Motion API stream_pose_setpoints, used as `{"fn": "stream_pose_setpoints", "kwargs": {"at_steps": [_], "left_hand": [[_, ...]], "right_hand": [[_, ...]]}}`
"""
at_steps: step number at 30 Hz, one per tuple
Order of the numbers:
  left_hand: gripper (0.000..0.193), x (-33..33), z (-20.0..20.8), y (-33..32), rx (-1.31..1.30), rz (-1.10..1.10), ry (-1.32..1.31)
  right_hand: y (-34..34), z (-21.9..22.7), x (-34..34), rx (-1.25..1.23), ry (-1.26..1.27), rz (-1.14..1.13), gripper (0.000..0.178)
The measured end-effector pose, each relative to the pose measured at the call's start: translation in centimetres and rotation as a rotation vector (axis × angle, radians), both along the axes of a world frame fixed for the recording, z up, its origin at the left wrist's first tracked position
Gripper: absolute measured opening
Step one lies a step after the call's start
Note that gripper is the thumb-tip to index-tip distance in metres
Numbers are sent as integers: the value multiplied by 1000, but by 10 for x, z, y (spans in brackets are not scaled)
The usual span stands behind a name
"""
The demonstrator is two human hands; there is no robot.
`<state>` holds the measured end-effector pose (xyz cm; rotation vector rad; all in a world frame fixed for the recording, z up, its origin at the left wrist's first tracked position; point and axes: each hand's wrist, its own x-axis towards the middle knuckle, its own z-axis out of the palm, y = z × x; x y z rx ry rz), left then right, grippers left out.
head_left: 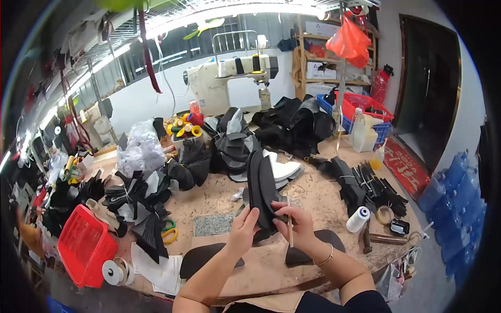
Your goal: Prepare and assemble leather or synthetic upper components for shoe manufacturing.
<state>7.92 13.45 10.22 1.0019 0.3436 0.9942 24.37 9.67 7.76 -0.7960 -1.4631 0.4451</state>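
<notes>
My left hand (243, 232) is closed round the lower left side of a small stack of curved black pieces (260, 180), which look like leather or fabric. My right hand (301, 227) pinches a thin, light-coloured stick (290, 225), its kind unclear, against the right edge of that stack. On the table below, one flat black curved piece (201, 259) lies by my left forearm and another (332, 240) beneath my right wrist. White curved pieces (283, 169) rest just behind the held stack.
A wooden table (261, 274) carries black piles (295, 125), a stone slab (213, 225), green-and-orange scissors (169, 233) and a red basket (86, 245). On the right are a white thread cone (358, 219), a tape roll (385, 215) and a hammer (367, 239). A sewing machine (209, 83) stands behind.
</notes>
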Motion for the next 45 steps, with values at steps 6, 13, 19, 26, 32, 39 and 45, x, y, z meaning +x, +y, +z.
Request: {"fn": "stream_pose_setpoints", "kwargs": {"at_steps": [6, 13, 19, 26, 32, 39, 45], "left_hand": [[25, -8, -7, -24, -85, 14, -80], [25, -14, -10, -27, -153, 71, -76], [22, -54, -6, 1, -79, 391, -15], [42, -224, 23, 18, 157, 494, 88], [37, -282, -32, 27, 169, -46, 102], [28, -238, -57, 23, 27, -73, 1016], [28, -241, -50, 19, -70, -76, 907]], "right_hand": [[-18, 19, -19, -30, 78, 97, 32], [-24, 11, -17, -163, 127, 68, 19], [-22, 41, 22, -146, -102, -374, 10], [-39, 107, 113, -389, -82, -40, 11], [-53, 93, 147, -631, 48, 298, 12], [-37, -28, 154, -913, -515, -40, 17], [-39, -44, 154, -878, -527, -72, 19]]}}
